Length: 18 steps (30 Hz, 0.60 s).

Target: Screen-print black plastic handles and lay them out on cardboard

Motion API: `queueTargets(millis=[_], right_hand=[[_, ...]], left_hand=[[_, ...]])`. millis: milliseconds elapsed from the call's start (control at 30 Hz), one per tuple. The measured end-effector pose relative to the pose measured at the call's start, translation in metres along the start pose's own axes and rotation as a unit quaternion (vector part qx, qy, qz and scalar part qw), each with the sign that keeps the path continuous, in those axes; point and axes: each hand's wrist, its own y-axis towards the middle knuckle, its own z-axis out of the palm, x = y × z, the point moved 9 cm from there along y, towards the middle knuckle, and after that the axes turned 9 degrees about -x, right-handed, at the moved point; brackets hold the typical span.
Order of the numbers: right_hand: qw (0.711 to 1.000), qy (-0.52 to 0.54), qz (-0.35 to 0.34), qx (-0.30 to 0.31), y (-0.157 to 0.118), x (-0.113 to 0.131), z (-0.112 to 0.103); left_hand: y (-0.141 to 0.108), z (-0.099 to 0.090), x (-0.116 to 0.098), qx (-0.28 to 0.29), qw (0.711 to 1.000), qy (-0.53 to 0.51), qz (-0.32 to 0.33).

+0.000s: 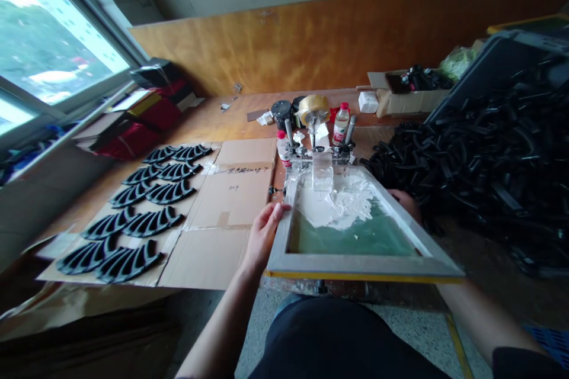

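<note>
We've got the screen frame (355, 265) in front of us at the near edge of the wooden table (208, 120), btwn our two hands. Our L hand (263, 228) is at the frame's L side, fingers partly curled, a fingertip touching the rim; can't tell if it's a firm grip. Our R hand (406, 204) is by the R side, mostly hidden behind the rim, so can't tell if it's gripping.

Inside the frame, white paste (342, 204) covers the far part of the green mesh (351, 240), w/ a ragged near edge. A pale block (322, 172) stands over the paste, in front of a metal clamp rig (342, 151).

Behind: tape roll (316, 108), dark jar (281, 112), red-capped bottle (341, 125) nr the rig's R post.

To the L, flat cardboard (222, 201) w/ ten black fan-shaped pcs (153, 224) on its L part, two cols of five. To the R, a big heap of black parts (484, 166), w/ a cardboard box (415, 102) farther back, nr the wooden backboard (311, 47).
</note>
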Motion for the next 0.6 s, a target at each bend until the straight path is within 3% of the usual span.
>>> queueTargets(millis=[67,100,167,267,333,433,500,600], right_hand=[[0.998,0.019,0.041,-0.032,0.022,-0.005,-0.014],[0.998,0.037,0.044,-0.038,0.032,0.005,-0.014],[0.998,0.065,-0.003,-0.023,0.048,0.047,-0.003],[0.992,0.026,-0.115,0.046,0.058,0.121,0.031],[0.982,-0.018,-0.14,0.125,0.054,0.147,0.059],[0.959,-0.058,-0.14,0.239,0.033,0.154,0.089],[0.949,-0.067,-0.158,0.266,0.013,0.155,0.095],[0.929,-0.043,-0.245,0.273,-0.025,0.167,0.089]], left_hand=[[-0.01,0.001,0.039,0.021,0.999,0.012,-0.046],[-0.012,0.002,0.058,0.028,0.998,0.016,-0.062],[-0.013,0.005,0.091,0.03,0.996,0.034,-0.073],[-0.007,0.008,0.126,0.02,0.994,0.088,-0.065],[-0.002,0.009,0.141,0.02,0.99,0.122,-0.064],[0.003,0.01,0.154,0.026,0.986,0.154,-0.064],[0.005,0.01,0.157,0.026,0.985,0.157,-0.066],[0.006,0.008,0.159,0.022,0.986,0.146,-0.073]])
